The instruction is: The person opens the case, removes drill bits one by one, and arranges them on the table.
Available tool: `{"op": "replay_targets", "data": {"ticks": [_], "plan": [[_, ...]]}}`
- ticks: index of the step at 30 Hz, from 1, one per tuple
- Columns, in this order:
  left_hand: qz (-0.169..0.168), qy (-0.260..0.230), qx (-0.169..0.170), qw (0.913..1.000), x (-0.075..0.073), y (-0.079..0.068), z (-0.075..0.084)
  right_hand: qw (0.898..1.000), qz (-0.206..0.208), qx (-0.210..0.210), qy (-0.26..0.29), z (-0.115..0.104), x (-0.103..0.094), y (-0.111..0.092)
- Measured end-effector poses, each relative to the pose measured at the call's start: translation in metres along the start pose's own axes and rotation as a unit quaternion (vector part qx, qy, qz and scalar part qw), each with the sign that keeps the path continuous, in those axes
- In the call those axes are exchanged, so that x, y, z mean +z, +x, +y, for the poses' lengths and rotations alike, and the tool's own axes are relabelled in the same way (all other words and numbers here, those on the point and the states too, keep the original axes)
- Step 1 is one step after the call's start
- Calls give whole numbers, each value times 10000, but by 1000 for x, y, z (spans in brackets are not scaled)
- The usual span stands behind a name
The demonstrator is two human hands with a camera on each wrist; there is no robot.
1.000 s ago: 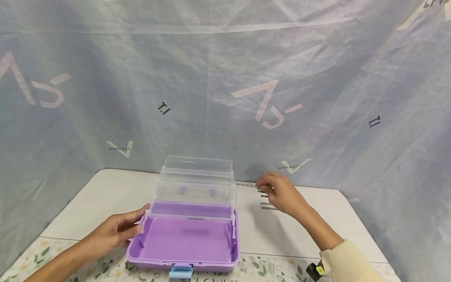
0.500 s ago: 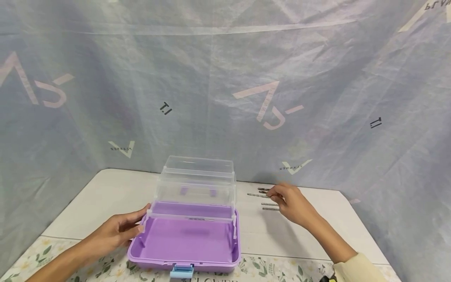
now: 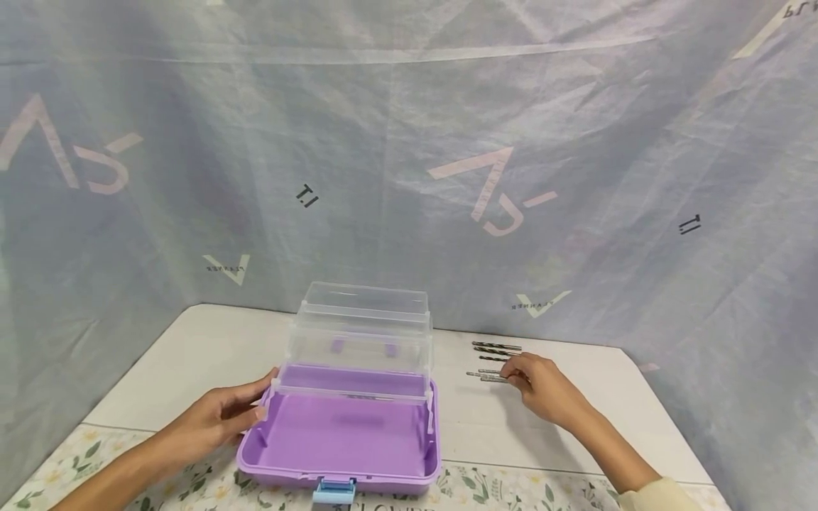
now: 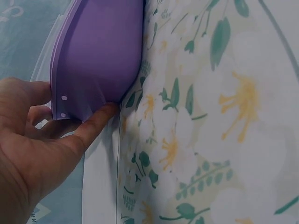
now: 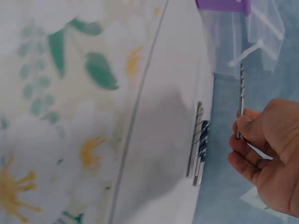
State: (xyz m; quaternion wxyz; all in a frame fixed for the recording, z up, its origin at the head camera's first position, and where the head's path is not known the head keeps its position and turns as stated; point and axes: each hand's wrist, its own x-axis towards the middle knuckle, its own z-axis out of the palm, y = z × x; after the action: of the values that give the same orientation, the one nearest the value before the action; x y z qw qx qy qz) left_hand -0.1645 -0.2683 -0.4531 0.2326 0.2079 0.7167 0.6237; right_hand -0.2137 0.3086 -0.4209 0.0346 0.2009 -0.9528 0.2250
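A purple toolbox (image 3: 351, 433) with a raised clear lid (image 3: 358, 348) stands at the table's front. Its left end is touched by my left hand (image 3: 220, 415), thumb low on the outer wall and fingers by the rim in the left wrist view. To the right of the box, my right hand (image 3: 543, 387) pinches a slim silver drill bit (image 5: 241, 88) between thumb and fingers, its fluted end pointing toward the box. Several more drill bits (image 3: 496, 345) lie side by side just left of that hand, some partly hidden by its fingers.
A white tabletop (image 3: 473, 426) lies beneath, with a flower-print cloth (image 3: 505, 490) along its front edge. Close behind rises a grey-blue fabric backdrop (image 3: 358, 142). The box's light-blue latch (image 3: 334, 491) hangs at its front.
My right hand has moved right and toward me with the drill bit, away from the back edge, uncovering the rear drill bits. My left hand stays at the toolbox.
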Motion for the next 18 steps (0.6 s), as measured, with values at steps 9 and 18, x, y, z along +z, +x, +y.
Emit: {"op": "replay_targets", "data": {"ticks": [9,18], "plan": [[56,42,39,10000,0,0,2,9997,-123,216,-3,18,12,-8],[105,39,-217,9997,1,-1,4,9995,-21,277,-163,33,20,-11]]}}
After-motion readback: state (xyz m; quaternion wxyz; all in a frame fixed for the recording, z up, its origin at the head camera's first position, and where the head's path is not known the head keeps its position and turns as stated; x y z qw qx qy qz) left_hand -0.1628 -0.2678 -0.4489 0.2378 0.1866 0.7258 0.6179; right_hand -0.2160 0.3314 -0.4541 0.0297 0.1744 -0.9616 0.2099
